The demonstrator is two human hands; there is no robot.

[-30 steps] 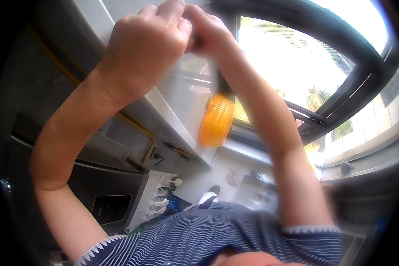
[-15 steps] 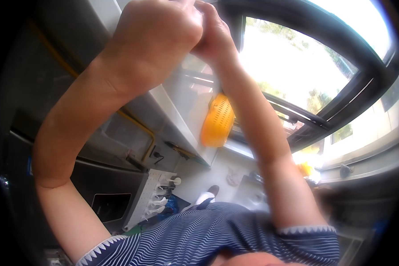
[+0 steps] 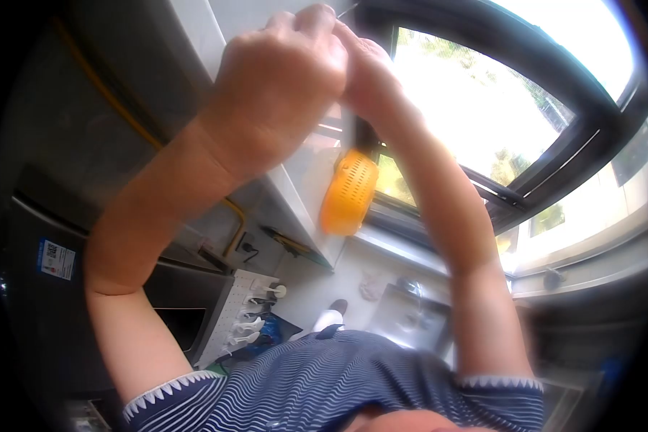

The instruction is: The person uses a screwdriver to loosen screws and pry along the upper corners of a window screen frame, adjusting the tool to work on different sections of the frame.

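Both arms are raised, and my hands meet at the top of the head view. My left hand [image 3: 284, 90] is closed in a fist, its back turned to me. Pressed up beside it is my right hand [image 3: 371, 75], with fingers bent in towards the left one. A thin dark line shows just above the fingertips, too small to name. Whatever the fingers hold is hidden behind the knuckles. Below the hands, a yellow perforated plastic basket [image 3: 351, 191] sits by the window, touched by neither hand.
A dark-framed window [image 3: 590, 158] stands open at the right. On the left are a yellow pipe [image 3: 108, 90] and a dark appliance [image 3: 32, 302] with a label. Low down are a pegboard with hooks [image 3: 241, 309] and a metal sink [image 3: 403, 317]. A white shelf edge [image 3: 302, 205] runs below my left wrist.
Both hands have shifted a little right and down, still together. The left forearm has moved right, uncovering the label on the dark appliance. The view has shifted slightly.
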